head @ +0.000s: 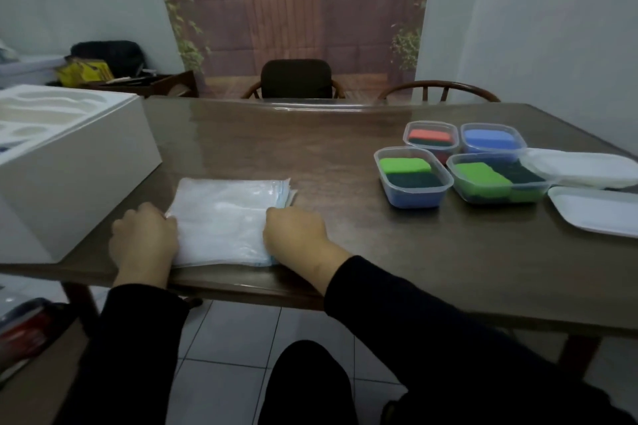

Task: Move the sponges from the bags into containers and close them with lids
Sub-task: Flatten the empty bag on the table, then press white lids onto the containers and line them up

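Hands: left hand (145, 238) and right hand (295, 235) rested at either side of the stack of bags (228, 221), fingers curled down against its edges; whether they pinched the plastic or only pressed on it could not be told.
Bags: flat, apparently empty, squared up near the front edge of the table (310, 155).
Sponges: already in four open containers at the right, namely the near-left container (412, 178), near-right container (499, 179), far-left container (431, 138) and far-right container (492, 138), well apart from the hands.
Lids: white lids (587, 190) lay just beside the containers; none fitted.
Risk, bags: slick plastic close to the table edge; a careless push could slide the stack off onto the floor.
Risk, lids: sponges stood near rim height in the near containers; judged likely to resist a lid or leave it unseated.
Risk, reach: tubs were tightly grouped; pressing one lid could shift its neighbour.
Obstructions: white box (76, 169) crowded the left side; path to the containers was otherwise open.
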{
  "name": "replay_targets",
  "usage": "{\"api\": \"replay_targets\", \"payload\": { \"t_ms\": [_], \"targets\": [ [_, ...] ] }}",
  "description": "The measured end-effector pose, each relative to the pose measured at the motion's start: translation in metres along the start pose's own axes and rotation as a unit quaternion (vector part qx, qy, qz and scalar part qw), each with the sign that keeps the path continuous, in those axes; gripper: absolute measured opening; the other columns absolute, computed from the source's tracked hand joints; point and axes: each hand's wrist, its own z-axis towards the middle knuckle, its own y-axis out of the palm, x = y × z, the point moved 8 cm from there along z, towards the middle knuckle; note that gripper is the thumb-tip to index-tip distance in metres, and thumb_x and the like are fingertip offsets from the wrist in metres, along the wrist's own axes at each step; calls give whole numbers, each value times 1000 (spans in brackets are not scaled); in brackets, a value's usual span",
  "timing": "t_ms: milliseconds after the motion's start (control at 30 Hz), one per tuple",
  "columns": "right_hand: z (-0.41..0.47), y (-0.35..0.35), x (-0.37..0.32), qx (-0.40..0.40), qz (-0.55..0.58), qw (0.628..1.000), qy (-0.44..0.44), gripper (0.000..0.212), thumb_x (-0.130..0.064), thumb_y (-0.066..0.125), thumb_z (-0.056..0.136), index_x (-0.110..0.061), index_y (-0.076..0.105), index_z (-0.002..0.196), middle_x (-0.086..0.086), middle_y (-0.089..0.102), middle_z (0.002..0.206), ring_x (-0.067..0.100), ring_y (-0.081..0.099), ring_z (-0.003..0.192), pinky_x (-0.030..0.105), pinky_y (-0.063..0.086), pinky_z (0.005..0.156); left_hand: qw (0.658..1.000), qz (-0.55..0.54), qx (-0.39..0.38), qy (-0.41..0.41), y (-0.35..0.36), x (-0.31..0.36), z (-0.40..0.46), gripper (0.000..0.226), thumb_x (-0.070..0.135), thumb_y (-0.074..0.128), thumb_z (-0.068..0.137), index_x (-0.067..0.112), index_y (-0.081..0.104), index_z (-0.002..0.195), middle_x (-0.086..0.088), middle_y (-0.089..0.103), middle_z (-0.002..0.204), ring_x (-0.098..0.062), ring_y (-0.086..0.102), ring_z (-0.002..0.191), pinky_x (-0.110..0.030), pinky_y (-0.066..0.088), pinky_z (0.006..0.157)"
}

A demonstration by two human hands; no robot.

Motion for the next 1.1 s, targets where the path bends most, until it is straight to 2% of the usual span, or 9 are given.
{"api": "replay_targets", "payload": {
  "t_ms": [133,300,367,500,600,700,833,1000,1100],
  "targets": [
    [5,2,5,-20,-25,999,14,23,-9,43,93,-12,63,104,7,65,107,28,62,95,27,34,58,1000,7,1,-12,0,0,1,34,21,50,90,-2,56,115,-29,50,122,-46,45,113,-51,42,92],
    [-7,-15,25,-58,156,986,18,44,-42,40,96,-22,46,135,6,58,129,27,55,116,39,46,91,997,-37,-65,-26,-5,-1,2,43,22,52,87,-1,52,123,-29,48,129,-48,43,118,-51,39,98],
    [-26,-39,37,-9,199,980,16,45,-44,43,95,-25,45,136,3,65,117,21,61,105,39,50,88,997,-66,-44,-7,-18,14,-11,47,28,52,89,-1,49,126,-28,47,130,-47,43,118,-51,38,98],
    [-69,-84,92,87,272,957,45,24,-38,48,94,-21,63,102,-4,64,65,15,65,63,41,57,69,966,-217,5,139,-48,102,-80,35,30,50,92,8,56,119,-15,58,121,-32,54,111,-41,43,91],
    [-100,-106,155,166,308,932,98,19,-31,52,93,-17,64,87,-3,62,56,13,62,52,43,57,68,916,-296,-87,256,-45,183,-141,23,32,51,93,20,61,110,6,62,107,-9,57,96,-30,47,81],
    [-136,-120,226,232,310,905,176,18,-27,54,92,-16,64,82,-1,63,56,14,60,54,43,56,71,868,-282,-190,360,-31,257,-189,19,33,51,93,23,62,105,10,63,97,-6,59,89,-28,51,82],
    [-190,-135,308,295,256,875,287,18,-27,55,91,-17,64,80,-2,66,66,17,61,68,32,48,70,805,-279,-265,451,-19,334,-223,20,27,54,93,15,65,104,4,64,96,-12,62,93,-25,48,83],
    [-242,-137,406,320,142,828,439,24,-25,52,82,-11,67,94,18,65,101,37,59,99,44,49,89,824,-170,-201,502,7,399,-215,31,34,56,89,19,58,116,-6,59,122,-26,57,110,-39,45,93],
    [-259,-137,438,268,47,809,521,31,-18,52,83,-4,63,108,26,56,120,41,49,114,40,38,99,826,-87,-179,527,27,419,-212,38,34,58,86,20,54,121,-6,53,130,-29,50,119,-41,37,100]
  ]
}}
